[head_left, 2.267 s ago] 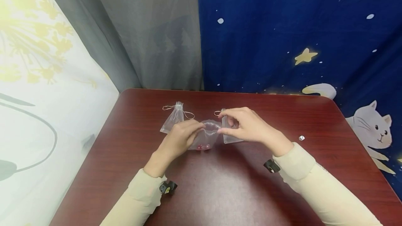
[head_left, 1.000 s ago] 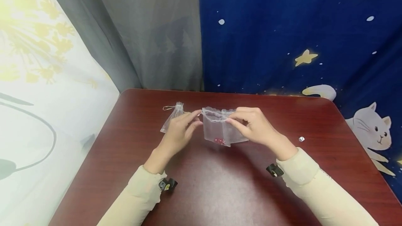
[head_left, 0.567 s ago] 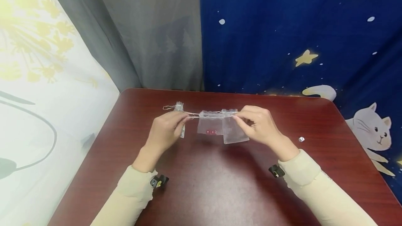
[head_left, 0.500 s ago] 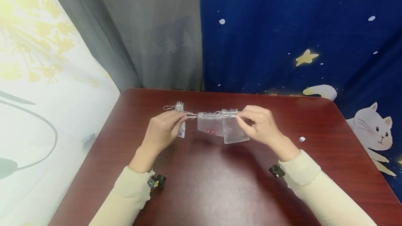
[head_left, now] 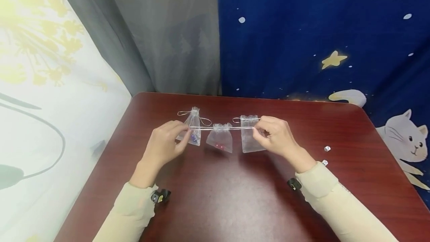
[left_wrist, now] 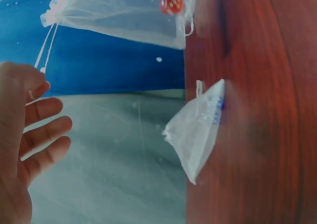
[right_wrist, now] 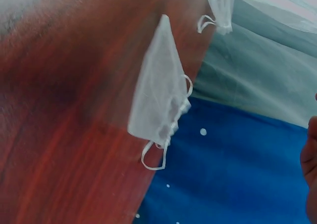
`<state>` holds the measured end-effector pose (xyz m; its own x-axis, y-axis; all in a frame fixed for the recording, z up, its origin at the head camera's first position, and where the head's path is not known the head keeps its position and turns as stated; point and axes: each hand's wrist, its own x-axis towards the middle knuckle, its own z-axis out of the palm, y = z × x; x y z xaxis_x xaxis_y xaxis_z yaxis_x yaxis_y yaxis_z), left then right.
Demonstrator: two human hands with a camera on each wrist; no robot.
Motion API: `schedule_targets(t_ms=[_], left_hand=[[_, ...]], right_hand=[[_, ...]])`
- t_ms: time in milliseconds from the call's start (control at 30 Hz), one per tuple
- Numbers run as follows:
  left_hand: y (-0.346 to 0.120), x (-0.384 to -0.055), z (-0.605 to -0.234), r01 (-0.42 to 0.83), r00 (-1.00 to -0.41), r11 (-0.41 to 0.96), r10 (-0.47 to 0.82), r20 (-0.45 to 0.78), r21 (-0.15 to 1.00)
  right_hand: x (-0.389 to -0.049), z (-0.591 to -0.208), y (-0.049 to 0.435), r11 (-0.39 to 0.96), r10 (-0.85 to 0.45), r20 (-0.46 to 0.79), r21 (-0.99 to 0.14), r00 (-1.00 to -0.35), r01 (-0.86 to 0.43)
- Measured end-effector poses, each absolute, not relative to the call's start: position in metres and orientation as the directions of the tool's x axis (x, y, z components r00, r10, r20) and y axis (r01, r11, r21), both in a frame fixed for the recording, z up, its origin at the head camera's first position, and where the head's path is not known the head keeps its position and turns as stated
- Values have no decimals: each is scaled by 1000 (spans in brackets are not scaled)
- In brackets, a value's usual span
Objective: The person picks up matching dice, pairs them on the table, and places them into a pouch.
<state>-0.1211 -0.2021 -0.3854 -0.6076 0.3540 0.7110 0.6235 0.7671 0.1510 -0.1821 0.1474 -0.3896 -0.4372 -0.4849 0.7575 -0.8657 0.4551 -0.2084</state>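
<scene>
A sheer white drawstring pouch (head_left: pixel 219 137) hangs between the hands in the head view, its neck gathered and red dice (left_wrist: pixel 171 0) at its bottom. My left hand (head_left: pixel 165 141) pinches the drawstring loop on the left side. On the other side, my right hand (head_left: pixel 276 134) pinches the opposite loop, and both cords run taut. Behind the left hand lies a second pouch (head_left: pixel 192 124), drawn closed, with blue dice (head_left: pixel 193 137) inside. A third, flat pouch (head_left: pixel 250 139) lies by the right hand, partly covered by it; its loop (right_wrist: pixel 154 157) shows in the right wrist view.
Two white dice sit on the right of the brown table (head_left: pixel 215 204): one die (head_left: pixel 327 148) farther back, another die (head_left: pixel 324 163) beside the right sleeve. Curtains (head_left: pixel 285 40) hang behind the table's far edge.
Both hands went from the pouch's open mouth to its drawstrings. The left hand moved left, the cords pulled out, and the mouth gathered closed. A second white die came into view.
</scene>
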Motion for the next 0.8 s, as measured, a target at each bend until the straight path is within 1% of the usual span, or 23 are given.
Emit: schedule_targets(t_ms=[167, 267, 367, 500, 600, 700, 800], left_hand=[[-205, -124, -394, 623, -639, 759, 354, 683, 189], [-206, -128, -397, 604, -677, 770, 360, 642, 206], [-205, -132, -400, 565, -729, 793, 351, 588, 227], [-202, -137, -404, 511, -778, 815, 304, 549, 273], [-197, -139, -408, 484, -787, 823, 259, 560, 298], [-191, -138, -414, 475, -775, 828, 233, 587, 299], [-182, -137, -420, 485, -763, 824, 237, 601, 292]], right_hand=[[-193, -401, 140, 491, -506, 723, -207, -471, -846], [-201, -405, 134, 535, -515, 692, -202, -506, -820], [-207, -407, 130, 586, -512, 647, -218, -565, -781], [-209, -408, 127, 626, -484, 575, -299, -660, -720], [-208, -408, 128, 636, -453, 538, -363, -710, -681], [-207, -411, 131, 634, -426, 530, -402, -733, -660], [-206, -413, 135, 632, -402, 526, -433, -749, -643]])
